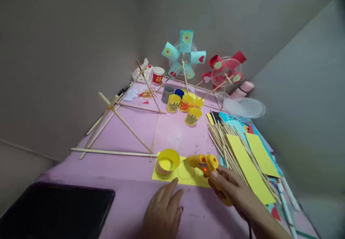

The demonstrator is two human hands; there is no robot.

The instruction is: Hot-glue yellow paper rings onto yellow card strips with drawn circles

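Observation:
My right hand [232, 190] is closed round a yellow glue gun [206, 167] whose nozzle points left over a yellow paper sheet [188, 176]. On the sheet's left end stands a yellow paper ring [167, 161]. My left hand [164, 212] lies flat on the pink table, fingers stretched out, its fingertips touching the sheet's near edge.
A wooden stick frame [118, 124] lies left of centre. Several small yellow cups [185, 109] stand behind. A bundle of sticks [229, 143] and yellow strips [250, 167] lie right. Blue [183, 54] and red [225, 70] paper wheels stand at the back. A black tablet [54, 210] sits near left.

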